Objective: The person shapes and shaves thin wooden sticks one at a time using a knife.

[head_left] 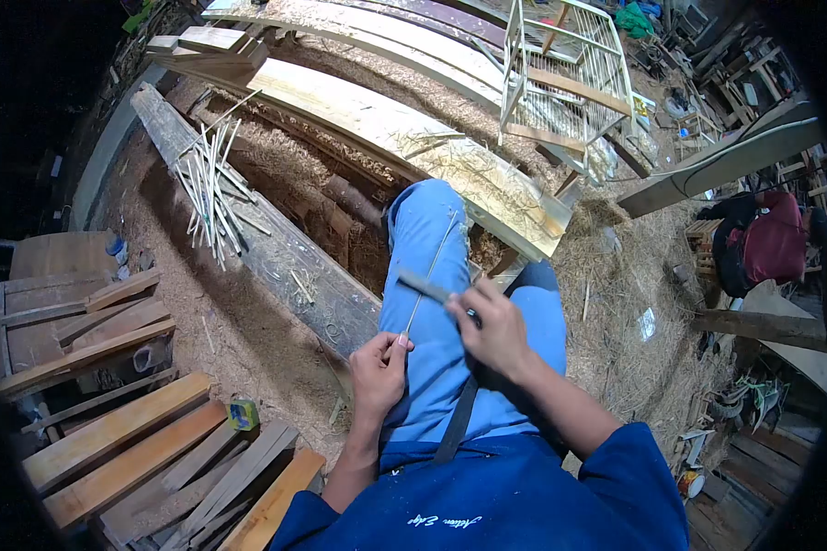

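My left hand (379, 375) is closed, pinching the near end of a thin wooden stick (438, 248) between thumb and finger. The stick slants up and away across my raised knee in blue trousers. In my closed right hand (493, 329) is a knife, its flat dark blade (424, 285) pointing left and lying across the stick. Whether the edge touches the wood I cannot make out. To the left, a loose pile of similar thin sticks (213, 193) rests on a weathered plank (294, 262).
A pale board (368, 110) strewn with shavings runs beyond my knee. At the back right stands a slatted wooden frame (570, 83). Cut boards (124, 432) and a yellow-green tape measure (243, 414) lie at lower left. Shavings cover the ground; a red cloth (774, 239) is at right.
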Demonstrator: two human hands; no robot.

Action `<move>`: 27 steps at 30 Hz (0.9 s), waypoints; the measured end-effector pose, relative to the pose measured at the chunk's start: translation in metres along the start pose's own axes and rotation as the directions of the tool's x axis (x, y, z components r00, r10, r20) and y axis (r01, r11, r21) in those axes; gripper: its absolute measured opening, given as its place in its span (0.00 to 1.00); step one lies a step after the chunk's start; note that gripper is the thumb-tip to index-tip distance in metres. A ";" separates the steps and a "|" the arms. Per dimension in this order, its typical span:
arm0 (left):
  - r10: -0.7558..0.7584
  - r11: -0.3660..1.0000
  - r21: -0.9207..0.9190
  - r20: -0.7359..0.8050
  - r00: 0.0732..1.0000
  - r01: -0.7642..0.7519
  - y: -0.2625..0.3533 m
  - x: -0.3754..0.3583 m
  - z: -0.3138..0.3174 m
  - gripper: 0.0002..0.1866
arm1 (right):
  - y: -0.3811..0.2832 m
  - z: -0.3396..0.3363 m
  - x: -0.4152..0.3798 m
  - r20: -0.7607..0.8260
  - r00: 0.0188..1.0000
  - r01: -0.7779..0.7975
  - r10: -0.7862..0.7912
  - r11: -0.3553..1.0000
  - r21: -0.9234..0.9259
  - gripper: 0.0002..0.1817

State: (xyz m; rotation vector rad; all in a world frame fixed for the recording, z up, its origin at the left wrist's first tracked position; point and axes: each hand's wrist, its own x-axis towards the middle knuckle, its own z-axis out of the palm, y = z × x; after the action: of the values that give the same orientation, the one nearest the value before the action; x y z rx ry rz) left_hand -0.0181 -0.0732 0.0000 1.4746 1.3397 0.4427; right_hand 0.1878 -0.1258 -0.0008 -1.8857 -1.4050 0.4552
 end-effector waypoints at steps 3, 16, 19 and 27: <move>0.003 1.000 -0.030 0.004 1.000 -0.003 -0.003 -0.001 -0.001 0.12 | -0.004 -0.002 -0.005 0.076 0.997 0.023 -0.022 1.000 -0.015 0.08; -0.030 0.996 -0.087 0.013 0.999 0.031 0.003 -0.002 -0.001 0.14 | 0.005 0.002 0.002 -0.040 0.999 -0.035 0.037 0.998 0.055 0.07; -0.061 0.992 -0.108 0.046 0.997 0.066 0.002 -0.002 -0.007 0.14 | 0.009 0.003 0.002 0.023 1.000 0.008 -0.009 0.999 0.038 0.08; -0.089 0.981 -0.163 0.082 0.993 0.101 -0.002 -0.004 -0.009 0.14 | 0.028 0.001 0.015 -0.012 0.999 0.030 -0.030 1.000 -0.002 0.08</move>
State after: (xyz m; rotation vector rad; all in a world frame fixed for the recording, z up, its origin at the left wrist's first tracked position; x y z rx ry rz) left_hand -0.0278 -0.0729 0.0034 1.2713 1.2770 0.4240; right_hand 0.2109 -0.1150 -0.0201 -1.8628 -1.4245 0.4277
